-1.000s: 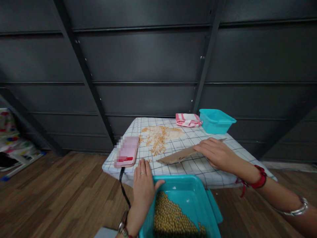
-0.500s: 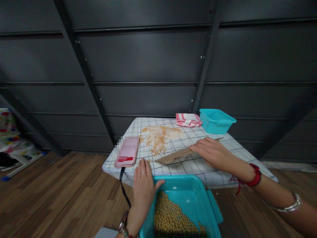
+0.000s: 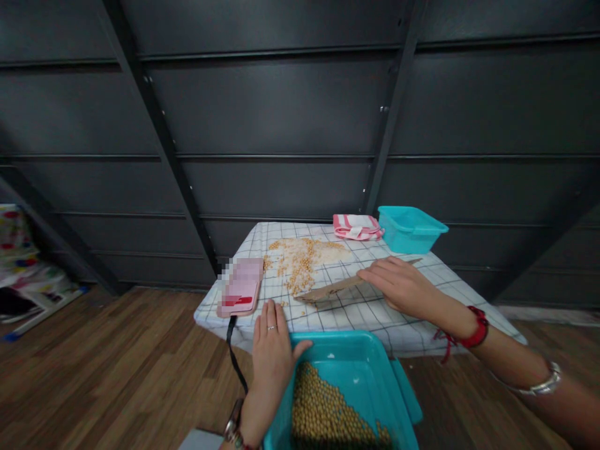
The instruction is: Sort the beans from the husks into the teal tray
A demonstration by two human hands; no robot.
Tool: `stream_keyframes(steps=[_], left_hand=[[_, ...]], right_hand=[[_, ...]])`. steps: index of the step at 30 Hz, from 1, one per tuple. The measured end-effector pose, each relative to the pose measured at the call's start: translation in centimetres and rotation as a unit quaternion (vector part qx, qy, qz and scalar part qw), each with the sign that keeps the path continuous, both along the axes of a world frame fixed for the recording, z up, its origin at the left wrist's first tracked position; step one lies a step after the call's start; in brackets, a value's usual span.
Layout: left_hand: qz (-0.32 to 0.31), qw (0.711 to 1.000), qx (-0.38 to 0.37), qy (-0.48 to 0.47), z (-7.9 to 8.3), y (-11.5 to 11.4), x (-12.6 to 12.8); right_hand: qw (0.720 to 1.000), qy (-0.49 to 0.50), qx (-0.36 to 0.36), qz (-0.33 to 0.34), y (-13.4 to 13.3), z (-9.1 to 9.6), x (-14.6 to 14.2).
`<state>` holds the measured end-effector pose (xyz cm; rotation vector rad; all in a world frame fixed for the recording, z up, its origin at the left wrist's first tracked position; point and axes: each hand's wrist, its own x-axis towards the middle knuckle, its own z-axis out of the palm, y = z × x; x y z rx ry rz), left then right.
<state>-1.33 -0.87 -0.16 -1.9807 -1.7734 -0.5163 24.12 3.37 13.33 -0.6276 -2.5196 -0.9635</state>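
Note:
My right hand (image 3: 398, 284) grips a strip of cardboard (image 3: 330, 291) by its upper edge, over the checked cloth. Just beyond the strip's left end lies a spread of yellow beans mixed with pale grains (image 3: 302, 259). A few loose beans sit on the near side of the strip. My left hand (image 3: 272, 344) rests flat with fingers stretched out, fingertips on the cloth and thumb over the rim of a teal bin (image 3: 356, 340). Inside that bin is a heap of yellowish beans (image 3: 328, 406), below the table's front edge.
On the table's left lies a pink phone (image 3: 244, 284) with a black strap (image 3: 234, 356) hanging down. A folded red-and-white towel (image 3: 357, 227) and a smaller turquoise bin (image 3: 410, 230) stand at the back right. A dark panelled wall (image 3: 276, 112) rises behind the checked tablecloth (image 3: 365, 315).
The cardboard strip's left end has shifted slightly away from me, towards the beans, and a few loose beans now show on its near side. My left hand stays put.

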Motion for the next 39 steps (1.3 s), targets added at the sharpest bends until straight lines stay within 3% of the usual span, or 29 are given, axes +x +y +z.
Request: stream_keyframes(steps=[20,27,39], left_hand=[[-0.008,1.0,0.012,-0.019,-0.9,0.4,-0.3],[-0.005,1.0,0.004,-0.008,-0.6,0.2,-0.5],[0.001,1.0,-0.007,-0.012,-0.5,0.2,-0.1]], right_hand=[[0.999,-0.015,-0.034,0.006,-1.8,0.5,0.7],[1.0,-0.021,-0.014,0.004,-1.9,0.7,0.1],[0.998,-0.012,-0.049,0.028,-3.1,0.9,0.5]])
